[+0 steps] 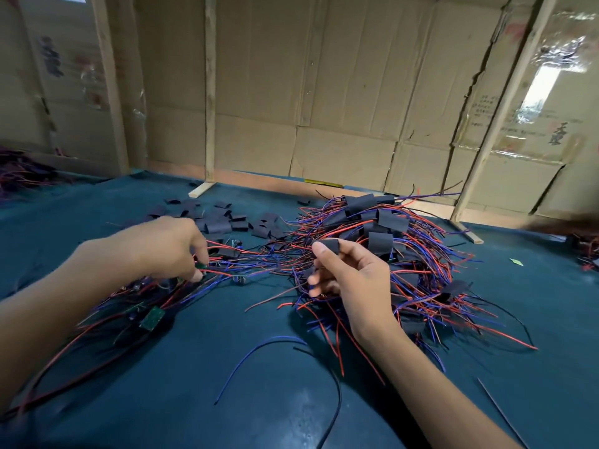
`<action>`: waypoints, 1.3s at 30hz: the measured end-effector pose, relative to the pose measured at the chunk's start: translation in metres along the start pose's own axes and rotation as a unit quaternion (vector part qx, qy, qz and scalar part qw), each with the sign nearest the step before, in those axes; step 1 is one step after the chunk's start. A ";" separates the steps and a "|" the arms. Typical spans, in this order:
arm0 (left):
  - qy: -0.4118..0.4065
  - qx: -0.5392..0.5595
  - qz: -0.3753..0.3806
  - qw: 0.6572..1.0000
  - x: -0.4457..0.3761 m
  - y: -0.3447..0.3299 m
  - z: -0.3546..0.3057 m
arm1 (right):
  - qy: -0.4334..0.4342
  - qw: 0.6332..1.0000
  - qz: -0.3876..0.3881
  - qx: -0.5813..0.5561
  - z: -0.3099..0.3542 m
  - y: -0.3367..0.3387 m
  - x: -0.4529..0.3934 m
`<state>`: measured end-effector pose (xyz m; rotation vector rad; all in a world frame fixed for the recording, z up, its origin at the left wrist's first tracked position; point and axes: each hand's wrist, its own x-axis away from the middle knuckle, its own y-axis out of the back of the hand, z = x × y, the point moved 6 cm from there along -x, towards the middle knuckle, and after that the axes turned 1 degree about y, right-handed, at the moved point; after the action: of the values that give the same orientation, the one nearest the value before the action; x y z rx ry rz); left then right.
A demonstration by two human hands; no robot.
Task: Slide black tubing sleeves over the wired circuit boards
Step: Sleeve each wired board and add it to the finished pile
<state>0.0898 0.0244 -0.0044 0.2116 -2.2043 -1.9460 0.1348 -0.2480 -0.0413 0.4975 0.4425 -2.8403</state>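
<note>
**Pinching a sleeve on the right, fishing among wires on the left**

Pinching a black tubing sleeve [327, 246] between thumb and forefinger, the right hand [348, 280] is hovering above the near edge of the big tangle of sleeved boards [382, 247], its other fingers curling loosely underneath. Over on the other side, the left hand [168, 246] is reaching down into the red and blue wires [246, 259], fingertips closing on a small green circuit board [201, 265] at the wire ends. Nearer the person, another bare circuit board [151, 317] is lying among the loose leads on the dark blue table [227, 400]. Beyond the left hand, a scatter of empty black sleeves [223, 218] is sitting flat on the cloth. A stray blue wire [259, 348] is arcing across the open patch between the forearms. Cardboard panels [340, 92] on wooden battens are standing behind it all.
</note>
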 end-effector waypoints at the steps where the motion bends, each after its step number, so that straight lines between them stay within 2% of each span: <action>1: -0.004 -0.005 -0.017 1.000 0.000 0.006 0.000 | -0.001 1.000 0.000 0.008 -0.001 0.000 -0.001; 4: 0.005 -0.043 -0.035 0.998 0.000 0.019 -0.001 | -0.001 1.000 0.001 0.021 -0.004 0.000 -0.001; 7: 0.053 -0.201 -0.023 0.978 0.002 0.024 -0.002 | 0.005 1.000 0.002 0.024 -0.004 0.000 -0.002; 9: 0.032 -0.253 -0.034 0.966 0.000 0.017 -0.018 | 0.007 1.000 0.002 0.028 -0.004 0.000 -0.002; 11: -0.039 -0.189 0.000 0.981 -0.006 -0.003 -0.044 | 0.008 1.000 0.003 0.029 -0.003 -0.001 -0.001; 14: -0.082 -0.142 0.045 0.985 -0.019 -0.028 -0.065 | 0.008 1.000 0.000 0.030 -0.003 0.000 0.001; 18: -0.093 -0.105 0.018 0.990 -0.026 -0.022 -0.062 | 0.019 0.999 -0.019 0.023 0.001 0.002 0.001; 22: -0.113 -0.022 -0.027 0.993 -0.023 0.009 -0.060 | 0.034 0.998 -0.040 0.019 0.003 0.004 0.001; 27: -0.089 -0.079 -0.071 0.990 -0.022 0.051 -0.050 | 0.055 0.997 -0.046 0.030 0.006 0.004 0.001; 29: -0.093 -0.108 -0.129 0.981 -0.022 0.070 -0.046 | 0.060 0.997 -0.047 0.034 0.006 0.003 0.001; 31: -0.142 -0.086 -0.205 0.965 -0.019 0.083 -0.050 | 0.063 0.996 -0.049 0.036 0.006 0.003 0.001; 34: -0.288 0.084 -0.285 0.910 0.000 0.080 -0.077 | 0.065 0.995 -0.053 0.051 0.005 0.003 0.001; 36: -0.329 0.182 -0.269 0.887 0.008 0.066 -0.099 | 0.067 0.995 -0.052 0.056 0.006 0.004 0.001; 38: -0.327 0.248 -0.224 0.884 0.005 0.045 -0.117 | 0.066 0.995 -0.053 0.048 0.007 0.005 0.001; 39: -0.323 0.248 -0.204 0.890 0.004 0.033 -0.125 | 0.066 0.996 -0.051 0.038 0.008 0.005 0.001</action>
<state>0.1165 -0.0928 0.0431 0.1067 -3.3297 -1.7535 0.1330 -0.2557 -0.0362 0.6985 0.3954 -2.9430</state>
